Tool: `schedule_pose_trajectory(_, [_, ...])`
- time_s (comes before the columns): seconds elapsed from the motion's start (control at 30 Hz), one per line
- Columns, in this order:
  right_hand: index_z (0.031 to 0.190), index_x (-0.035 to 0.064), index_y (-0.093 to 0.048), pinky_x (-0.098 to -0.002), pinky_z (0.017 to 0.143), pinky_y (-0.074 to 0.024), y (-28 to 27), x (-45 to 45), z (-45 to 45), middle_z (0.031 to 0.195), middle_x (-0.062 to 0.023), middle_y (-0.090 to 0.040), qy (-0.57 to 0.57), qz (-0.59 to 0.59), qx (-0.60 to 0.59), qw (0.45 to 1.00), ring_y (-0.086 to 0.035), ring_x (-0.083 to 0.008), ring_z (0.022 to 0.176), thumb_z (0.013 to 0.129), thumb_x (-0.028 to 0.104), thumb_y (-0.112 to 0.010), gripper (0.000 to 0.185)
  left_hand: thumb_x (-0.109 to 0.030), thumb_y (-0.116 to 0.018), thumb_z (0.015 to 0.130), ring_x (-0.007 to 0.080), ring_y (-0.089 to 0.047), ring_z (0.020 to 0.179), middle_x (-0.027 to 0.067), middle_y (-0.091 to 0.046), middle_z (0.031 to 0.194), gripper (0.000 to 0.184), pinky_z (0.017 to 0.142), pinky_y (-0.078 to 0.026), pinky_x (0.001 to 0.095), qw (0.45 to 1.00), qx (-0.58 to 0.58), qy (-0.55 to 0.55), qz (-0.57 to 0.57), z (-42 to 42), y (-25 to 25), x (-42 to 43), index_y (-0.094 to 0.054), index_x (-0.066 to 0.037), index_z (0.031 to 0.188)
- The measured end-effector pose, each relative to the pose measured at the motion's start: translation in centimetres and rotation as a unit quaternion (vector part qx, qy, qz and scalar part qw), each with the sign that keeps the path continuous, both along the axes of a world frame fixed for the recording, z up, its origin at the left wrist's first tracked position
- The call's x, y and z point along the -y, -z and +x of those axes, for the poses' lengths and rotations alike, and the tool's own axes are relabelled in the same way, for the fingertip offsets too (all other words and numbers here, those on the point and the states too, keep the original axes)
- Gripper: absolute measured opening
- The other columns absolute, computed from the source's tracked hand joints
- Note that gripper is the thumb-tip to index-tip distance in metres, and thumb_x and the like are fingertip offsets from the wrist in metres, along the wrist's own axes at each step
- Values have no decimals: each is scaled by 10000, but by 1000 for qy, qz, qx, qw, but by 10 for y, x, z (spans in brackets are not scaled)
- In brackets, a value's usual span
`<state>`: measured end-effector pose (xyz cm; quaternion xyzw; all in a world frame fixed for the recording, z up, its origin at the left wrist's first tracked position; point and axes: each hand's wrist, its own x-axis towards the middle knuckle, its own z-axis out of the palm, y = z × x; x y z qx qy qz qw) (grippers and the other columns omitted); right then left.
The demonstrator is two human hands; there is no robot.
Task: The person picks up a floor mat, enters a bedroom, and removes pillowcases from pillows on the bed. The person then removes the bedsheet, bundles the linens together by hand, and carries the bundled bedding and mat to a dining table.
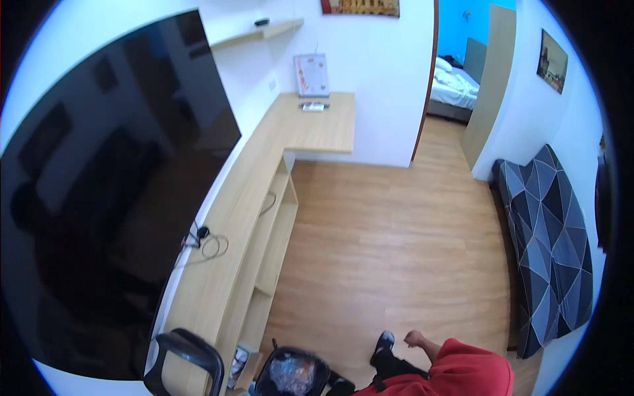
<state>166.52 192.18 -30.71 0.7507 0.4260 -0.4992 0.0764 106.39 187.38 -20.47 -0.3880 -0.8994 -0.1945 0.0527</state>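
Note:
My right hand hangs in front of my body at the lower middle, below a red sleeve. Its fingers look loosely curled, and nothing shows in them. The hand touches nothing and is nearest to my dark shoe, on the wood floor. My left hand is out of view. Left of my feet is a black open-topped container with crumpled clear plastic inside.
A long wooden counter with lower shelves runs along the left, under a large television. A cable lies on it. A black chair back stands at lower left. A patterned sofa lines the right wall. A doorway shows a bed.

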Motion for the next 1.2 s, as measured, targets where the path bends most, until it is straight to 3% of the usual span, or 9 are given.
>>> schedule_pose_trajectory(0.13, [915, -30, -554, -267, 489, -483, -31, -17, 51, 757, -112, -598, 188, 24, -151, 970, -603, -191, 602, 768, 127, -534, 216, -295, -524, 767, 346, -543, 675, 208, -559, 770, 376, 583, -436, 418, 958, 197, 188, -90, 138, 0, -89, -505, 30, 955])
schedule_pose_trajectory(0.3, [850, -18, -554, -263, 499, -486, -56, -43, 142, 747, -91, -590, 265, 83, -209, 938, -592, -170, 593, 754, 73, -525, 136, -285, -520, 756, 333, -551, 675, 200, -567, 764, 346, 582, -438, 410, 886, 299, 307, -175, 264, -4, -171, -524, 21, 917])
schedule_pose_trajectory(0.47, [824, -9, -567, -260, 524, -486, -70, -60, 244, 704, -77, -584, 284, 178, -127, 933, -584, -147, 589, 749, 96, -532, 134, -276, -516, 745, 321, -560, 674, 192, -575, 759, 318, 582, -441, 401, 823, 302, 371, -304, 336, -1, -245, -542, 11, 879])
schedule_pose_trajectory(0.87, [834, -6, -567, -249, 479, -472, -33, -100, 487, 706, -90, -598, 417, 125, -56, 898, -597, -156, 576, 734, 109, -551, 152, -253, -507, 719, 290, -580, 673, 173, -595, 747, 263, 580, -446, 382, 630, 117, 491, -591, 607, 52, -452, -585, -12, 787])
schedule_pose_trajectory(1.0, [822, -17, -547, -268, 424, -468, -46, -94, 546, 678, -115, -586, 636, 118, -55, 760, -586, -193, 522, 727, 34, -510, 114, -246, -504, 710, 280, -586, 672, 167, -602, 743, 250, 580, -448, 375, 479, -65, 643, -594, 713, 55, -556, -600, -20, 757])
schedule_pose_trajectory(1.07, [810, -20, -545, -276, 408, -466, -58, -108, 576, 675, -124, -583, 698, 128, -75, 700, -586, -203, 513, 730, 24, -492, 106, -230, -498, 687, 248, -592, 616, 135, -604, 677, 212, 553, -455, 363, 405, -191, 756, -477, 786, 72, -634, -621, -61, 723])
schedule_pose_trajectory(1.1, [799, -22, -547, -277, 399, -464, -64, -118, 587, 675, -128, -583, 709, 141, -84, 686, -588, -206, 515, 732, 28, -483, 106, -289, -454, 761, 188, -538, 485, 102, -564, 557, 322, 466, -432, 356, 573, 110, 566, -582, 837, 66, -676, -578, -47, 587])
schedule_pose_trajectory(1.13, [789, -25, -549, -279, 391, -461, -67, -128, 596, 675, -132, -582, 719, 153, -95, 671, -590, -208, 516, 734, 31, -474, 109, -235, -460, 723, 235, -575, 508, 127, -577, 561, 267, 533, -462, 357, 656, 216, 505, -517, 887, 62, -707, -592, -26, 622])
schedule_pose_trajectory(1.2, [811, -26, -542, -286, 400, -468, -59, -152, 617, 675, -132, -584, 742, 141, -98, 649, -593, -221, 521, 746, 30, -485, 104, -248, -437, 758, 194, -552, 465, 105, -546, 501, 316, 499, -453, 338, 673, 222, 563, -425, 993, 56, -780, -556, -18, 577])
